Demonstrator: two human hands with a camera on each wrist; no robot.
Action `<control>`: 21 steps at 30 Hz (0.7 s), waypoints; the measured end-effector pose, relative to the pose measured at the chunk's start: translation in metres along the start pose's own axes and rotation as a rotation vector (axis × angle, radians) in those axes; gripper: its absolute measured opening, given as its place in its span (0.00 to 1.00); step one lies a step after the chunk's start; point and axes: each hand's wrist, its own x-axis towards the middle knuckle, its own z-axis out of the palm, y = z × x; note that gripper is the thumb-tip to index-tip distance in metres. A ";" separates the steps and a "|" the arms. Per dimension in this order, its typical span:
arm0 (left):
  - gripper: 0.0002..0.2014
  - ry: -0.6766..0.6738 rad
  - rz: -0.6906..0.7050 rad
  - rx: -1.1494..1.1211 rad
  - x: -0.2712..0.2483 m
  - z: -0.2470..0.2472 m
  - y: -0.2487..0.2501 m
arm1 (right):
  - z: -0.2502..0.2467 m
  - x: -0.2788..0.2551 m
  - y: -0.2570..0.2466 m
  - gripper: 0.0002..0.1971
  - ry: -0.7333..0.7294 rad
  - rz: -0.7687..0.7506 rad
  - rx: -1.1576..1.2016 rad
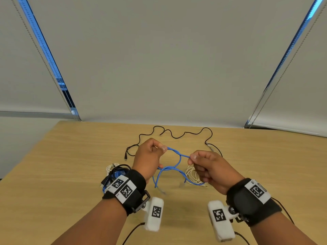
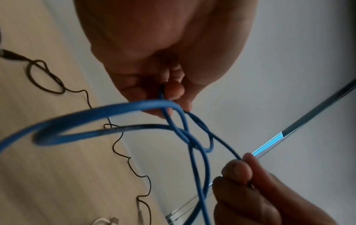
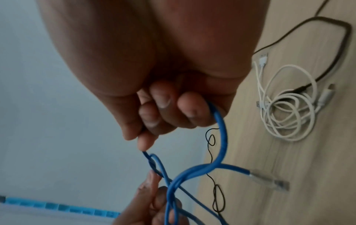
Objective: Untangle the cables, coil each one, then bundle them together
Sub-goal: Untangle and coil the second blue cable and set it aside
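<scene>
Left hand (image 1: 150, 156) raised, right hand (image 1: 207, 167) pinching blue cable (image 1: 177, 156)

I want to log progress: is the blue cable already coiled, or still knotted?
Still knotted. The blue cable crosses over itself in loops between the left hand and right hand, which pinch it above the table.

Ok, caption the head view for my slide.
Both hands pinch a knotted blue cable above a wooden table.
</scene>
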 end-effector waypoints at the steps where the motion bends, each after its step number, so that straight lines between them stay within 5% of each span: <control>1: 0.02 -0.013 0.028 0.037 0.000 0.000 -0.001 | -0.002 -0.001 0.000 0.12 -0.021 0.000 0.073; 5: 0.14 -0.207 -0.023 0.145 -0.003 0.000 -0.001 | -0.011 -0.001 -0.001 0.12 -0.013 -0.027 0.342; 10: 0.14 -0.316 -0.181 -0.203 -0.008 -0.003 0.009 | -0.024 -0.003 -0.001 0.12 0.075 -0.025 0.325; 15: 0.10 -0.227 -0.092 -0.080 -0.008 0.000 0.014 | -0.009 -0.009 -0.001 0.07 0.157 -0.012 -0.138; 18: 0.09 -0.245 -0.031 0.052 -0.012 0.012 0.011 | 0.006 -0.011 -0.014 0.13 0.146 -0.207 -0.473; 21: 0.10 -0.263 -0.093 -0.030 -0.014 0.019 0.005 | 0.019 -0.010 -0.021 0.05 0.115 -0.412 -0.865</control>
